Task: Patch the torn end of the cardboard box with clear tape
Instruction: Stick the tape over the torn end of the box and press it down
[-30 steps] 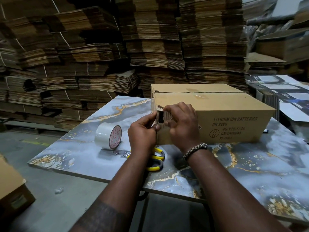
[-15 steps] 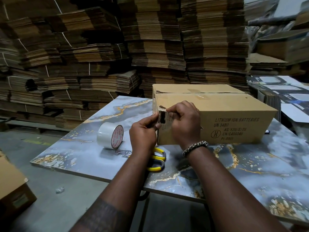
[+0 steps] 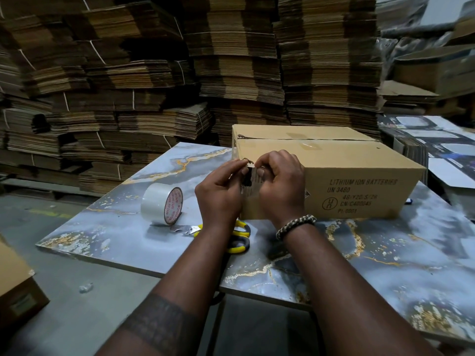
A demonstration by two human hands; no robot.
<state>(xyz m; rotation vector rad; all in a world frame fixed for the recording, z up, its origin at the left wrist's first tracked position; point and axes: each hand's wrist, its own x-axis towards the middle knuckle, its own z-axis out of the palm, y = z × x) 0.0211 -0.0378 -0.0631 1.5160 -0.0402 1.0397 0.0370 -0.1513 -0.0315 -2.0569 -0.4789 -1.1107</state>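
A brown cardboard box [image 3: 347,160] printed "LITHIUM ION BATTERIES" lies on the marbled table [image 3: 385,253]. Its near left corner is torn, with a dark gap showing between my fingers. My left hand [image 3: 218,194] pinches the torn edge from the left. My right hand [image 3: 280,186], with a braided bracelet on the wrist, presses a strip of clear tape [image 3: 253,186] over the corner. A roll of clear tape [image 3: 162,203] stands on edge left of the box. Yellow-handled scissors [image 3: 236,236] lie under my left wrist, partly hidden.
Tall stacks of flattened cardboard [image 3: 231,60] fill the background behind the table. Printed flat cartons [image 3: 437,140] lie at the right. Another box [image 3: 15,283] stands on the floor at the lower left. The table's near edge runs just below my forearms.
Both hands have shifted slightly up the torn corner, fingers pressing closer together over the tape. The box, roll and scissors have not moved.
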